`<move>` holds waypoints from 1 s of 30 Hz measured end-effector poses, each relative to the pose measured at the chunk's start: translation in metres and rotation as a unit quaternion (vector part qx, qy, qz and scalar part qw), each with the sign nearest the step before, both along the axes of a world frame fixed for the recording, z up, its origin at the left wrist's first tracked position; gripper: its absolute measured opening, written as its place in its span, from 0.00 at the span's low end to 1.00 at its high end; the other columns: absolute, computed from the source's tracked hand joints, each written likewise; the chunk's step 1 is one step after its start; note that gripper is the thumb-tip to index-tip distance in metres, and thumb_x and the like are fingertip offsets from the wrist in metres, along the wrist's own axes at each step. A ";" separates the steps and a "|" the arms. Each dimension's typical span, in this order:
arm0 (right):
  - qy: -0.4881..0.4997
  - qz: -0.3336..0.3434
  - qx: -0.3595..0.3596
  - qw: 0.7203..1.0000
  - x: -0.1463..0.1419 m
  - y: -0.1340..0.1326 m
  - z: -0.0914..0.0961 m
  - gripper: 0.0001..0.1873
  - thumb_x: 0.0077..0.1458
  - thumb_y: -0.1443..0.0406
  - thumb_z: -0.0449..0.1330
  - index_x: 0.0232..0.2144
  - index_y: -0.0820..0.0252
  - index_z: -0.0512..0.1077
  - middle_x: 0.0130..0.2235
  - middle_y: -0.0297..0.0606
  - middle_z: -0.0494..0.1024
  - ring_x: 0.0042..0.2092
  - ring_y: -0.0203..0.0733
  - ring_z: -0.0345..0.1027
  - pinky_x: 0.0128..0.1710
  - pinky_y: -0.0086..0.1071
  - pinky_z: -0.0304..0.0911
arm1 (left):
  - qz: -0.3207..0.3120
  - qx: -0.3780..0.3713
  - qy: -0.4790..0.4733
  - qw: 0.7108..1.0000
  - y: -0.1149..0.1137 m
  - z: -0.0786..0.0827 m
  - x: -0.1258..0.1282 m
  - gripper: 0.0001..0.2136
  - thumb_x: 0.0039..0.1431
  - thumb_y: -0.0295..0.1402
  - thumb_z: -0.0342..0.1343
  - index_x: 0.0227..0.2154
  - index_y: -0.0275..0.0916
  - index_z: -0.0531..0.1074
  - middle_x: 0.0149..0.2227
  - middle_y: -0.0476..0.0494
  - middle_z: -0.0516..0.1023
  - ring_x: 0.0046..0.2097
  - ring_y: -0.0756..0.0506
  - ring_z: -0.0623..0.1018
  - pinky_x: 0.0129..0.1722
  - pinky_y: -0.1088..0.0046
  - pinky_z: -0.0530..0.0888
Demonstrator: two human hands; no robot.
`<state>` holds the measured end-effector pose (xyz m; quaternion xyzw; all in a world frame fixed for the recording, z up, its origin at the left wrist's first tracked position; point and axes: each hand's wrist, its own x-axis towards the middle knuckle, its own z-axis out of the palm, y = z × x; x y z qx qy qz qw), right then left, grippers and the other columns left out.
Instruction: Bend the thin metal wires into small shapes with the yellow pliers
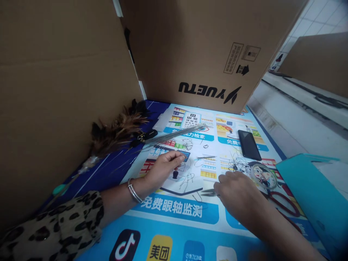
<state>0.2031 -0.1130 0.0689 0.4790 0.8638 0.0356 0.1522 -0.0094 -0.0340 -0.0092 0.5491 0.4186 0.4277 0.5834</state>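
Note:
My left hand (169, 162) is closed in a pinch over the printed sheet, thumb against fingers. Whatever is between its fingertips is too small to make out. To its right, my right hand (233, 186) is wrapped round pliers (208, 193). Their metal jaws point left, and the palm hides the handles. Thin looped wire (187, 181) lies between the hands. Just beyond, a few short thin metal pieces (206, 157) rest on the sheet. A bundle of straight wires (179, 133) lies behind my left hand.
Brown feathers (119, 128) lie at the left beside a cardboard panel (67, 72). Another printed cardboard panel (206, 47) stands behind. At the right are a black phone (249, 145), tangled dark wire (240, 165), a round cartoon-faced item (263, 175), red handles (284, 203) and a turquoise box (307, 195).

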 end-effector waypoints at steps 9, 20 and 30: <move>0.050 -0.038 0.077 0.995 -0.014 0.013 -0.029 0.09 0.51 0.73 0.51 0.25 0.59 0.69 0.28 0.39 0.70 0.31 0.40 0.59 0.28 0.33 0.41 | 0.003 -0.004 -0.003 1.000 0.000 -0.001 0.001 0.09 0.54 0.39 0.53 0.31 0.37 0.71 0.24 0.51 0.65 0.26 0.52 0.64 0.25 0.77 0.62; 0.014 -0.081 0.046 0.996 -0.003 0.012 -0.020 0.09 0.54 0.69 0.50 0.30 0.60 0.71 0.31 0.42 0.72 0.34 0.41 0.61 0.30 0.33 0.45 | 0.005 0.006 -0.013 1.000 0.000 0.001 0.001 0.09 0.54 0.38 0.53 0.30 0.37 0.70 0.24 0.51 0.64 0.26 0.52 0.63 0.27 0.76 0.62; 0.034 -0.068 0.017 0.997 -0.006 0.010 -0.022 0.08 0.53 0.68 0.51 0.29 0.61 0.71 0.31 0.42 0.72 0.34 0.41 0.62 0.31 0.32 0.49 | 0.003 0.001 -0.011 1.000 -0.001 0.003 0.001 0.10 0.54 0.39 0.53 0.29 0.36 0.70 0.23 0.51 0.64 0.26 0.52 0.63 0.25 0.77 0.61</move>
